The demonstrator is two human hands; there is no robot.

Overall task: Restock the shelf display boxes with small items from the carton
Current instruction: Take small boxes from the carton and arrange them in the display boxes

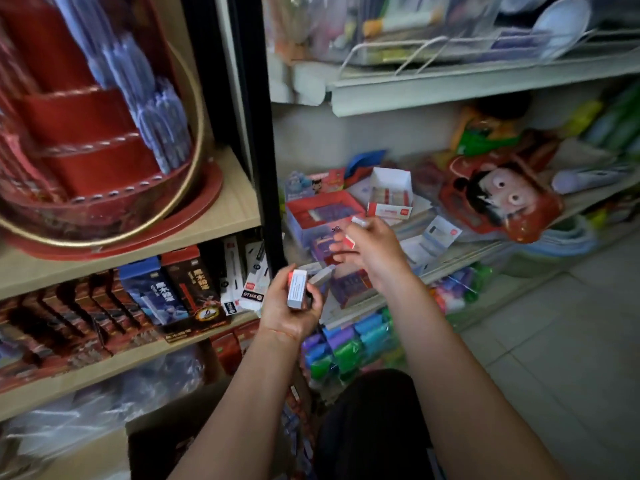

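Observation:
My left hand [292, 308] grips a small white box with a red end [297, 289], held upright in front of the lower shelf. My right hand [370, 249] is higher and further in, pinching small red-and-white items [349, 241], one white piece [360, 221] sticking up past the fingers. Just beyond it a red-rimmed display box [323, 211] lies open on the white shelf. Behind that stands an open white display box [391, 194] with red-and-white packs inside. The view is blurred. A dark carton [162, 445] sits low at the bottom.
A black post [256, 133] divides the wooden shelves on the left from the white shelf [450, 251]. A red tiered pen stand [86, 140] fills the upper left. Boxed pens [194, 289] line the shelf below. A red cartoon bag [502, 199] lies right; tiled floor [554, 341] beyond.

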